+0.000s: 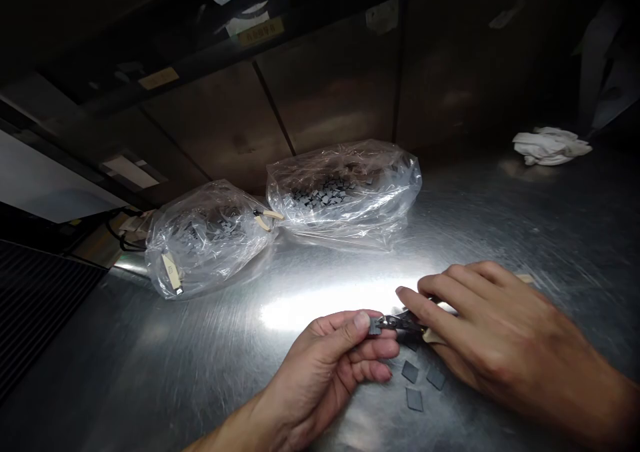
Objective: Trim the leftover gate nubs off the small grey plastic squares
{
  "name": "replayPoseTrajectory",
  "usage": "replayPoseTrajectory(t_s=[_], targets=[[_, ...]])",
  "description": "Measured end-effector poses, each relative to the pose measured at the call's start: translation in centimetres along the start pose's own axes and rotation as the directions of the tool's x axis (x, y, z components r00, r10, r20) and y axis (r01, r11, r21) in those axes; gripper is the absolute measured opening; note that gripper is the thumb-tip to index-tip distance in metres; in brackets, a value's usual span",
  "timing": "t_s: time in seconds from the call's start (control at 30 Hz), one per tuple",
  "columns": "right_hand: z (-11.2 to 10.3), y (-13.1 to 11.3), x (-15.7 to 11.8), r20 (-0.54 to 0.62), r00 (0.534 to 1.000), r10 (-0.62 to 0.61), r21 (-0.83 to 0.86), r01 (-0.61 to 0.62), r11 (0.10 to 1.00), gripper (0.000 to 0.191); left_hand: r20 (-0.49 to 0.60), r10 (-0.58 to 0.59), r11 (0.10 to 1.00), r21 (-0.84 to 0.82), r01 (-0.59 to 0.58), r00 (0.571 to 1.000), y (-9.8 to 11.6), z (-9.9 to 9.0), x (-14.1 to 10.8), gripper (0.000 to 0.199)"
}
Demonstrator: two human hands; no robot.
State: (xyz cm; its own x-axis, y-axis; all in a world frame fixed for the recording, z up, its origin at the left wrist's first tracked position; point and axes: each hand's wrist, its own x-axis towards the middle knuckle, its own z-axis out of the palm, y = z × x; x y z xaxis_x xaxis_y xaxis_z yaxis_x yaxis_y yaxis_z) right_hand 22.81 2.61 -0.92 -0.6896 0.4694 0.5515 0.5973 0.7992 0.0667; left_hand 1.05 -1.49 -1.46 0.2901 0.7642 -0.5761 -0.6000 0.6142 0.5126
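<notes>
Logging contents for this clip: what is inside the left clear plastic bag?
Small dark grey square tiles lie heaped inside the clear plastic bag. Creases and glare cover much of the pile, so its lower part cannot be seen.

Two plastic bags [345, 189] [205, 239] lie side by side on the far part of the tabletop [150, 352], and each bag has small tiles [325, 193] in it. A cloth [550, 147] lies far off to the right. Loose tiles [410, 371] lie on the near part.

The head-worn camera looks forward and down from the person's head, close above a stainless steel worktable [150, 352]. The left hand [315, 379] sits near 6 o'clock, the right hand [500, 339] near 4 o'clock, and a steel back panel [330, 99] at 12 o'clock.
</notes>
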Motion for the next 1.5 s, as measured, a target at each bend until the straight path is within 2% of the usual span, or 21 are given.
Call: replayPoseTrajectory(t_s=[0.57, 1.13, 1.5], targets=[[0.0, -0.4, -0.4, 0.019, 0.999, -0.028, -0.059, 0.029, 0.998, 0.027, 0.031, 0.021, 1.000, 0.015, -0.022, 0.999, 0.1, -0.1, 0.1, 0.020], [0.6, -0.1, -1.0, -0.012, 0.999, -0.031, -0.041, 0.030, 0.999, 0.027, -0.002, 0.015, 1.000, 0.022, -0.015, 1.000, 0.2, -0.1, 0.1, 0.014], [0.7, -0.2, -0.9, -0.002, 0.995, 0.095, 0.104, -0.095, 0.990, 0.025, -0.036, 0.023, 1.000, 0.001, -0.023, 0.999, 0.2, 0.3, -0.2, 0.016]])
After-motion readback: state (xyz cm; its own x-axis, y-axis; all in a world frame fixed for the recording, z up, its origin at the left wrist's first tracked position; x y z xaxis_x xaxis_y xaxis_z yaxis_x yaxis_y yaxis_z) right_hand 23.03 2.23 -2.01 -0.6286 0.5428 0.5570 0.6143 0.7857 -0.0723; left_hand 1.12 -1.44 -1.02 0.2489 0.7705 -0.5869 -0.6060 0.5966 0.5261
